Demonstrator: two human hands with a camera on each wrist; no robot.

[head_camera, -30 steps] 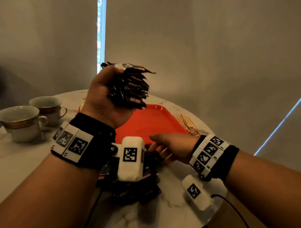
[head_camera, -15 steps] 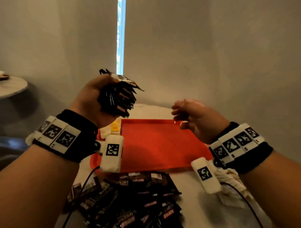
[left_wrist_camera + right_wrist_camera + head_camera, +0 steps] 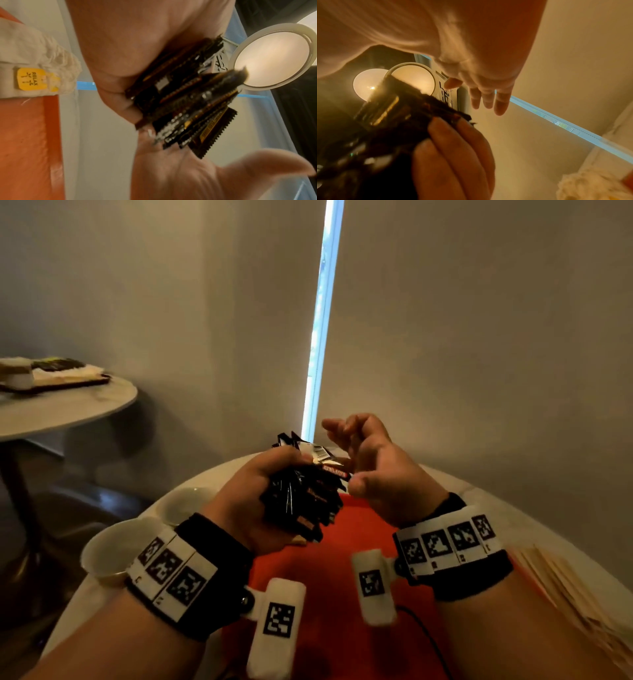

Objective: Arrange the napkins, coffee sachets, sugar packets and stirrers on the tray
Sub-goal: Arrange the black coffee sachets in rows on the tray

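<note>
My left hand [image 3: 253, 501] is clenched round a thick, uneven bundle of sachets [image 3: 301, 494], held up over the far end of the red tray [image 3: 342, 594]. My right hand [image 3: 373, 474] sits just beside the bundle with fingers loosely spread and gripping nothing (the thumb looks close to a protruding sachet, but I cannot tell if it touches). The risk I see is the bundle fanning out: the sachets are staggered, some poking well past the fist, so a loosened grip or a tug on one could spill several onto the worktop [image 3: 513, 529] or into the cups [image 3: 113, 553] at my left. The head view shows the tray and cups below; it hides the bundle's underside. The left wrist view shows that underside, the serrated sachet ends splayed over the palm, plus a napkin [image 3: 34, 58] with a yellow label at the tray's edge. The right wrist view is blurred, showing mostly spread fingers [image 3: 486, 98] and a ceiling lamp [image 3: 412, 78].
</note>
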